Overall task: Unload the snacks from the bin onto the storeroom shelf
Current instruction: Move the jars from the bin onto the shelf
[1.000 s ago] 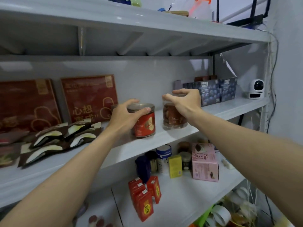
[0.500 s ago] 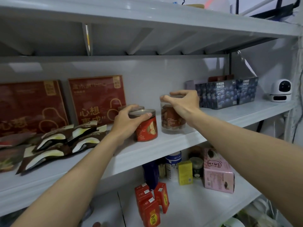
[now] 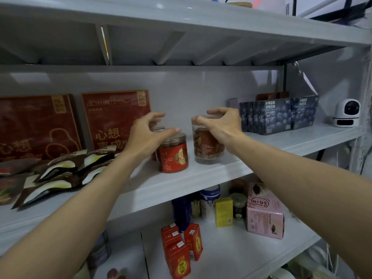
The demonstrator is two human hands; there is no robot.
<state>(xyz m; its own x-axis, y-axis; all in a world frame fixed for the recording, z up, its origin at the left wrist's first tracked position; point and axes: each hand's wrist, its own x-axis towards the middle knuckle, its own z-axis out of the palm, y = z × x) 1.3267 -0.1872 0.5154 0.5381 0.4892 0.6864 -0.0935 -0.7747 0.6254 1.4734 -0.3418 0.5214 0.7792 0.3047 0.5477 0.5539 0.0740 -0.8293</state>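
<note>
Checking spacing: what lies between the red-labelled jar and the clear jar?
Nothing: the head view shows only a bare strip of shelf between the red-labelled jar and the clear jar.

rear jar (image 3: 159,128): mostly hidden by left hand (image 3: 145,135) | left red box (image 3: 30,125): cut by edge | red jar label (image 3: 173,158): text unreadable

We see a smooth painted-metal shelf (image 3: 201,179) w/ soft sheen; red jar (image 3: 174,156) & clear jar (image 3: 207,147) look glossy plastic (red's lid metallic); pouches (image 3: 60,178) glossy.

Single head view, facing forward, near middle shelf (image 3: 281,141).
</note>
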